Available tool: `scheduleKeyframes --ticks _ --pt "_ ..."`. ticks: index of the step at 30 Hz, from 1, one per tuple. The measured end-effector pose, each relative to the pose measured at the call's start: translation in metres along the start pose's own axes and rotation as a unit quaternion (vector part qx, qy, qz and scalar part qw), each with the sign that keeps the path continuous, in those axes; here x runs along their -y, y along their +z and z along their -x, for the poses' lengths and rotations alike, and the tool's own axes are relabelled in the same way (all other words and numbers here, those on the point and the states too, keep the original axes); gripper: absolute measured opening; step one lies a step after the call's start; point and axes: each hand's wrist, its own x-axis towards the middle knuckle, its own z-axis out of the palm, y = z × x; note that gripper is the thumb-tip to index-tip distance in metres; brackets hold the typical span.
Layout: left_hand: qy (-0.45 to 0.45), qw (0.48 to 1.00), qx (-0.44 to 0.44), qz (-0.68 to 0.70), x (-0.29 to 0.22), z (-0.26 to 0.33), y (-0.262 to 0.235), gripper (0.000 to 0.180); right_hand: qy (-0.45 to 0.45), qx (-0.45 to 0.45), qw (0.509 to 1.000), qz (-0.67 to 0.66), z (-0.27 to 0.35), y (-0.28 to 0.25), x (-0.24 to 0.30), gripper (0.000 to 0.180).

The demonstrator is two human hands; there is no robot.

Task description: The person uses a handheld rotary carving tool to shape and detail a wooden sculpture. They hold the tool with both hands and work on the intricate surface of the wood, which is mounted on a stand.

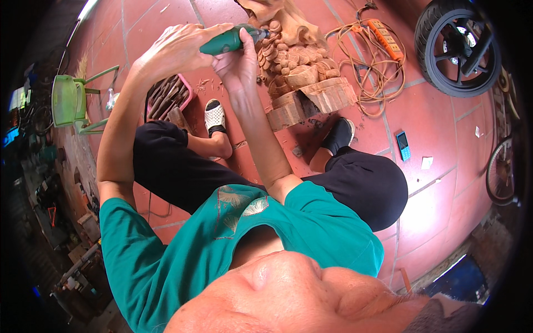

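A green rotary tool (225, 42) is held in both my hands above a wood carving (302, 61). My left hand (180, 47) grips the tool's body from above, its index finger stretched along the top. From below, my right hand (239, 66) closes its thumb and fingers around the tool near its front end. The dark tip points right at the upper left of the carving, by a cluster of small round, coin-like shapes; I cannot tell whether it touches. The carving has a rough, blocky base toward me and smoother pale wood at the far end.
A pink basket of carving tools (169, 97) sits left of my feet, near a green plastic chair (69, 100). On the right lie an orange power strip (385, 40) with coiled cord (363, 91), a motorcycle wheel (458, 50) and a blue phone (403, 145). Wood chips dot the red tiles.
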Motion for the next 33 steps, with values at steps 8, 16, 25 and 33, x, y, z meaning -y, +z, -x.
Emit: scheduleKeyframes --ticks 8,16,25,33 --pt "-0.006 1.000 0.006 -0.001 0.001 0.000 0.000 0.073 0.000 0.008 1.000 0.007 -0.002 -0.004 -0.001 0.038" --pt "-0.010 1.000 0.013 -0.007 0.003 0.003 -0.001 0.075 0.001 0.006 1.000 0.019 0.002 0.005 -0.003 0.039" --pt "-0.015 1.000 0.012 0.003 0.003 0.006 -0.005 0.077 0.008 0.016 1.000 0.014 -0.002 0.002 -0.008 0.037" --pt "-0.012 1.000 0.013 0.007 0.003 0.008 -0.010 0.077 0.015 0.025 0.999 0.015 -0.001 0.004 -0.009 0.038"
